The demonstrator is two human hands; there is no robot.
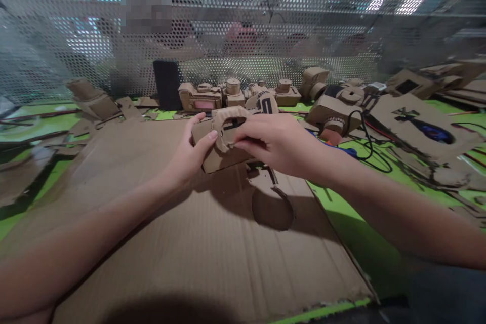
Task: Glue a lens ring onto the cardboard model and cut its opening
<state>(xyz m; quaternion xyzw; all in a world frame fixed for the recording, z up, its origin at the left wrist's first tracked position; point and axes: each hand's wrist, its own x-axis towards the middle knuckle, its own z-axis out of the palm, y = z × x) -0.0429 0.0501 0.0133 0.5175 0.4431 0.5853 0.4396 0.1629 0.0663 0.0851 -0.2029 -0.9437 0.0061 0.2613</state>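
A: Head view, quick pass. Left hand [188,154] cups a small cardboard model [224,139] from the left, thumb across its front. Right hand [275,144] pinches the curved cardboard strip [228,116] on the model's top, fingers pressed together on it.

B: Where's the model?

A: Held up just above the big cardboard sheet [182,243] on the green worktop [341,228], not touching it. Round cutout hole [272,208] in the sheet sits just below the hands.

B: Step?

A: Looks like fitting or pressing that strip onto the body. My guess: the next move needs a steady left grip while the right seats the strip flush.

B: Background?

A: Row of finished cardboard cameras [233,93] against the mesh screen [243,20], well apart from the hands.
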